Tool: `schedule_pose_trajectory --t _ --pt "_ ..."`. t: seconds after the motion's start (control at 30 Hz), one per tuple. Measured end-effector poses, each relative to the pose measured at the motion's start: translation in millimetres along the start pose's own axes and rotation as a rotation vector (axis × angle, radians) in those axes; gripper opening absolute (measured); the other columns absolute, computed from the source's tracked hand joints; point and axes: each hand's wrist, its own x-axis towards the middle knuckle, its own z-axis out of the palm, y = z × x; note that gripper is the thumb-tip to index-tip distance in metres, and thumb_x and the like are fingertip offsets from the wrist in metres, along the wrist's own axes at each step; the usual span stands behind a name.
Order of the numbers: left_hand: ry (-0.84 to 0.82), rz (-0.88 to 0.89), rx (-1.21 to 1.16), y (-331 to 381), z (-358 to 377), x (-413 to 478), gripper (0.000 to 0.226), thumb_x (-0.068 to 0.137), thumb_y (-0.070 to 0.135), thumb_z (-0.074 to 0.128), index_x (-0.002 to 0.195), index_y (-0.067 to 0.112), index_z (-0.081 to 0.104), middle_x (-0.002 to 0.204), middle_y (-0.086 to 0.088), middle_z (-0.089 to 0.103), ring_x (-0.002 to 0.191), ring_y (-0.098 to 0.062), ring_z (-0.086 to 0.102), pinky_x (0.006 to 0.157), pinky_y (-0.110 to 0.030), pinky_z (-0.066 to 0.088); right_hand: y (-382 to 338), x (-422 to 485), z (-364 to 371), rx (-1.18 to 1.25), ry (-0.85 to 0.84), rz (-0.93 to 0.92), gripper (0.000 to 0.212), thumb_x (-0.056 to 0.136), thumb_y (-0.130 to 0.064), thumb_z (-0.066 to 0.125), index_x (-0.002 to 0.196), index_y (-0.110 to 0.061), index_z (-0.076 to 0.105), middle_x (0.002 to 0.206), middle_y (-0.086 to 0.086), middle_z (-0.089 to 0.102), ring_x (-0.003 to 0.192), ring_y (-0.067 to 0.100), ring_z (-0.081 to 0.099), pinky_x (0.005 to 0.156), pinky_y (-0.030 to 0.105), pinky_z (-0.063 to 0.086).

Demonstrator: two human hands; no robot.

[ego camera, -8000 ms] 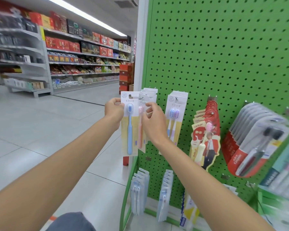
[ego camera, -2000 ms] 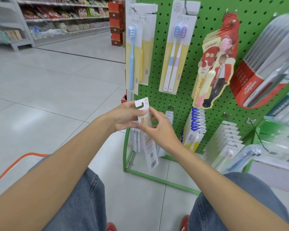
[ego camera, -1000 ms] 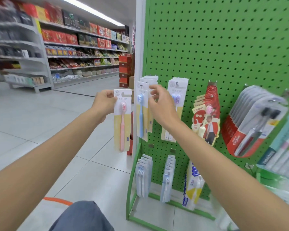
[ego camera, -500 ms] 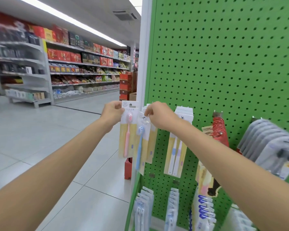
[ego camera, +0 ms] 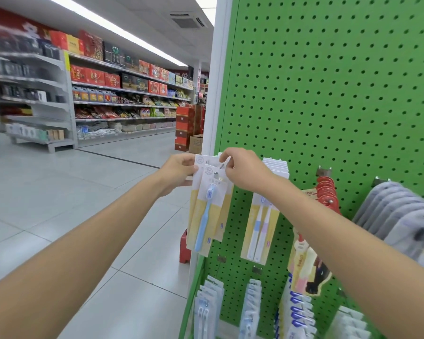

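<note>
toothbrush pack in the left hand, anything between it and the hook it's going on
Yes. The blue toothbrush pack hanging at the front overlaps the held pack, and the right hand pinches the top of that blue pack right at the hook. The left hand holds its pack just left of the hook.

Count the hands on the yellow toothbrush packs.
2. The left hand holds the top left edge of the yellow toothbrush packs; the right hand pinches their top at the hook.
</note>
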Motion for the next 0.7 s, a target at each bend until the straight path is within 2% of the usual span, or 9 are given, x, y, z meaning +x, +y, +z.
schedule_pose_trajectory --t 0.07,0.17,0.27,0.33,0.4,0.47,0.53,0.6,0.7 --pt "-0.030 -0.024 0.003 0 -1 4 0.025 0.101 0.001 0.047 0.115 0.012 0.065 0.104 0.000 0.068 0.088 -0.011 0.065 0.071 -0.023 0.059 1 2 -5 -0.007 0.032 0.008 0.037 0.091 0.004 0.041 0.120 -0.011 0.059 0.097 0.006 0.063 0.079 0.020 0.060 0.065 0.032 0.050" --pt "-0.125 -0.044 0.026 1 -1 11 0.026 0.101 0.003 0.049 0.117 0.012 0.067 0.111 0.000 0.070 0.098 -0.015 0.066 0.087 -0.030 0.057 5 7 -14 -0.048 0.087 0.007 0.040 0.090 0.006 0.041 0.121 -0.010 0.062 0.107 0.009 0.067 0.086 0.022 0.062 0.074 0.034 0.052" --pt "-0.211 -0.052 0.100 4 5 11 0.026 0.099 0.005 0.052 0.115 0.014 0.070 0.112 0.001 0.073 0.096 -0.012 0.067 0.085 -0.028 0.057 7 11 -19 -0.078 0.081 0.009 0.038 0.091 0.006 0.042 0.118 -0.009 0.065 0.114 0.010 0.067 0.091 0.021 0.058 0.078 0.030 0.047" --pt "-0.249 -0.068 0.164 5 8 11 0.026 0.099 0.006 0.052 0.114 0.017 0.071 0.109 0.001 0.074 0.095 -0.010 0.068 0.086 -0.030 0.057 8 12 -19 -0.100 0.070 0.010 0.037 0.092 0.006 0.043 0.116 -0.009 0.066 0.113 0.009 0.068 0.094 0.021 0.060 0.082 0.032 0.050" --pt "-0.219 -0.069 0.161 5 8 12 0.026 0.098 0.004 0.052 0.109 0.016 0.071 0.103 0.001 0.075 0.088 -0.009 0.069 0.077 -0.028 0.058 9 13 -18 -0.112 0.064 0.006 0.037 0.092 0.006 0.043 0.115 -0.009 0.067 0.113 0.009 0.068 0.098 0.024 0.062 0.087 0.036 0.053" --pt "-0.088 -0.051 0.119 4 7 17 0.021 0.097 0.000 0.053 0.104 0.012 0.068 0.104 -0.006 0.072 0.082 -0.012 0.069 0.064 -0.024 0.058 11 14 -16 -0.114 0.064 0.006 0.037 0.091 0.006 0.044 0.115 -0.009 0.068 0.112 0.010 0.068 0.098 0.025 0.063 0.088 0.037 0.053" --pt "0.040 -0.004 0.089 4 6 23 0.015 0.097 -0.001 0.054 0.107 0.007 0.062 0.108 -0.014 0.067 0.080 -0.017 0.067 0.059 -0.023 0.057 14 15 -15 -0.118 0.066 0.006 0.036 0.091 0.007 0.044 0.113 -0.008 0.068 0.112 0.010 0.068 0.097 0.024 0.063 0.088 0.038 0.053" --pt "0.065 0.040 0.107 6 7 30 0.016 0.097 0.000 0.054 0.110 0.006 0.061 0.104 -0.015 0.062 0.077 -0.018 0.065 0.060 -0.025 0.059 17 15 -13 -0.128 0.064 0.003 0.036 0.090 0.007 0.045 0.111 -0.009 0.069 0.111 0.010 0.069 0.098 0.024 0.063 0.089 0.039 0.054" --pt "0.020 0.045 0.196 11 13 38 0.013 0.095 0.004 0.060 0.106 0.009 0.065 0.098 -0.009 0.068 0.077 -0.015 0.063 0.069 -0.027 0.058 19 15 -11 -0.146 0.056 0.002 0.036 0.089 0.007 0.045 0.110 -0.009 0.070 0.111 0.010 0.069 0.099 0.025 0.063 0.088 0.039 0.053"
